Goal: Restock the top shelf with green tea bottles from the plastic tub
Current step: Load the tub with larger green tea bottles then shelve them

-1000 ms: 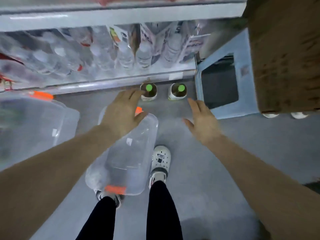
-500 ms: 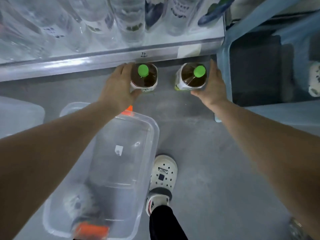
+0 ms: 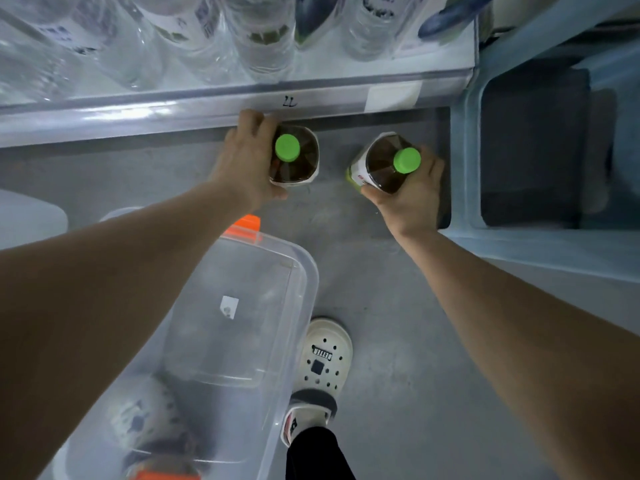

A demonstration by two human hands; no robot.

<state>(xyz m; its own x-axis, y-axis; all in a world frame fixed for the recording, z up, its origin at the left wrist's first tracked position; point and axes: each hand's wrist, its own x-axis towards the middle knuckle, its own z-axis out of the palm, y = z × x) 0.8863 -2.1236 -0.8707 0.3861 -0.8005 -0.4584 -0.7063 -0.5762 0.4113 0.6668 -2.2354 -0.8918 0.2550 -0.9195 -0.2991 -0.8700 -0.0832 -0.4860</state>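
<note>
Two green tea bottles with bright green caps stand on the grey floor just in front of the lowest shelf. My left hand [image 3: 247, 157] is wrapped around the left bottle [image 3: 294, 154], which stands upright. My right hand [image 3: 412, 199] grips the right bottle [image 3: 384, 164], which leans to the right. A clear plastic tub [image 3: 294, 278] with orange latches lies on the floor under my left forearm; I see no bottles in it.
The bottom shelf edge [image 3: 207, 105] runs across the top, with several clear water bottles [image 3: 263, 39] behind it. A light blue plastic stool [image 3: 471, 140] stands close on the right. My white clog [image 3: 323, 362] is beside the tub. Part of another clear tub [image 3: 27, 213] shows at left.
I have bent lower toward the floor. Both hands went from open and reaching to closed around the two bottles, and the right bottle now tilts.
</note>
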